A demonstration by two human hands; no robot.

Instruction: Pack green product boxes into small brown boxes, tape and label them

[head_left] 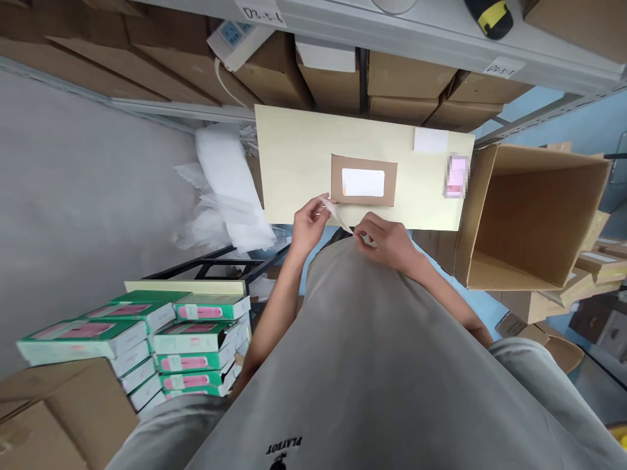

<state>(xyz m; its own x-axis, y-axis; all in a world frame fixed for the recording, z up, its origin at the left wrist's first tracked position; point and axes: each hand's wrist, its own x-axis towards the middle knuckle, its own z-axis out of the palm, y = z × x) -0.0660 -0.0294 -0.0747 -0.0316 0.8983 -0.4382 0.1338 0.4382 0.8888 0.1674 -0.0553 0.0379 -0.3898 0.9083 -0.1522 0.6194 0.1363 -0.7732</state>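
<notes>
A thin white strip (339,216) stretches between my hands at the table's near edge. My left hand (309,225) pinches its upper end, close to the lower left corner of a small brown cardboard box (389,186). The strip's lower end is pinched in the fingers of my right hand (385,241), just below the box. On top of the box is a white label (363,183); any print on it is too faint to read. The box lies flat on a pale yellow tabletop (294,163).
A blank white paper (431,140) and a pink item (456,176) lie at the tabletop's right. Beyond stands a large open carton (533,215). White packing sheets (225,183) hang at the left, above stacked green boxes (196,361). A shelf (372,36) crosses behind.
</notes>
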